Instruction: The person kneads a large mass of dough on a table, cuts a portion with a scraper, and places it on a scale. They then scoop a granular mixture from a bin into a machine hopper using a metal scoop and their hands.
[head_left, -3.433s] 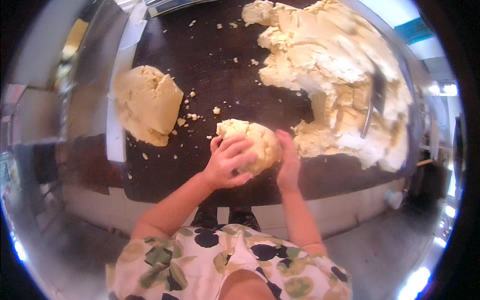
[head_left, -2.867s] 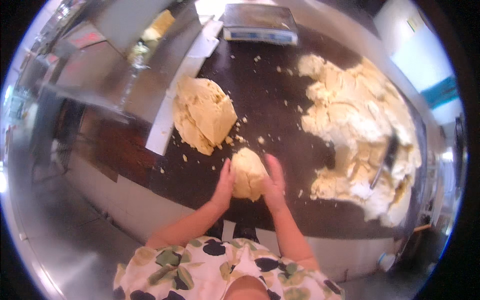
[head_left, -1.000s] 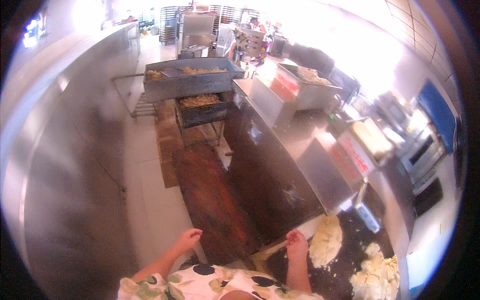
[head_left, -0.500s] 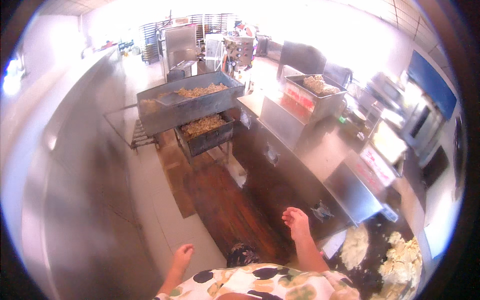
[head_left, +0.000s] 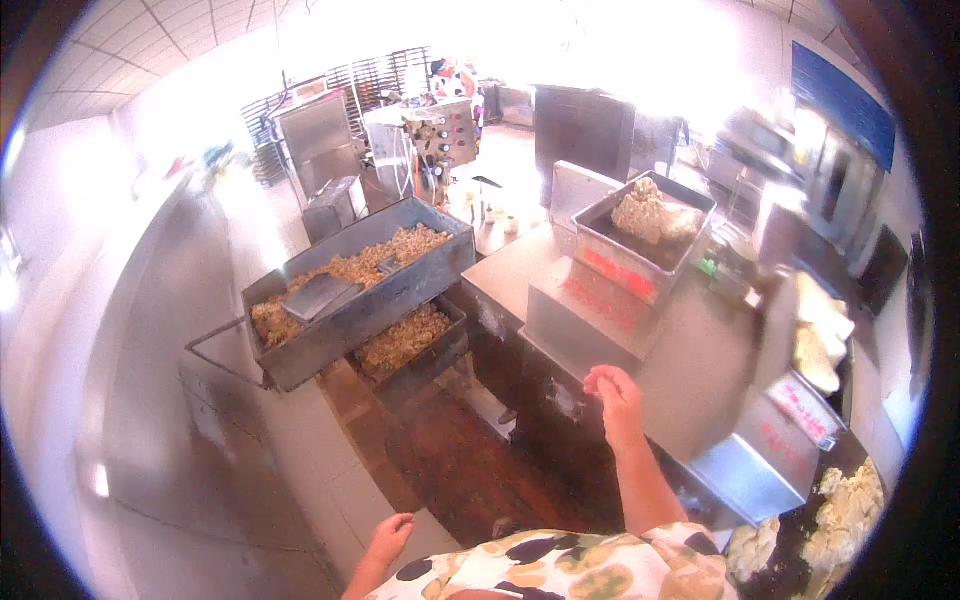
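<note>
Right hand [head_left: 617, 395] raised over the middle of the view, fingers [head_left: 601, 376] loosely bent, a little apart, clamped on nothing; left hand [head_left: 392, 534] lower, near the shirt [head_left: 550, 562], fingers curled in, too small and blurred to tell whether they meet the thumb; hands well apart; right one nearest in view to the tan desk [head_left: 700, 380] and its dark front; left one over pale floor [head_left: 310, 450], just beside a reddish-brown strip [head_left: 460, 475].

Dough is off to the lower right on the dark desk [head_left: 800, 525]: small lump [head_left: 750, 548] by the shirt, big heap [head_left: 848, 515] beside it, both part cut off by the rim; shiny steel box [head_left: 740, 470] near the lump, red marks on its side; pale yellow blocks [head_left: 820, 335] in a container above that.

Past the right hand: metal tray [head_left: 618, 270] with a tan mass [head_left: 645, 213] piled in it; steel casing [head_left: 575, 325] with red marks just on the near side.

Ahead of the left hand: long grey trough [head_left: 400, 290], yellow-brown bits inside, flat metal plate [head_left: 320, 297] lying on them; smaller bin [head_left: 435, 362] lower down, partly hidden by the trough, same sort of bits.

Back: knobbed machine [head_left: 440, 140], steel cabinet [head_left: 322, 140], dark cabinet [head_left: 580, 140]; blue panel [head_left: 842, 105] upper right; windows blown out.
</note>
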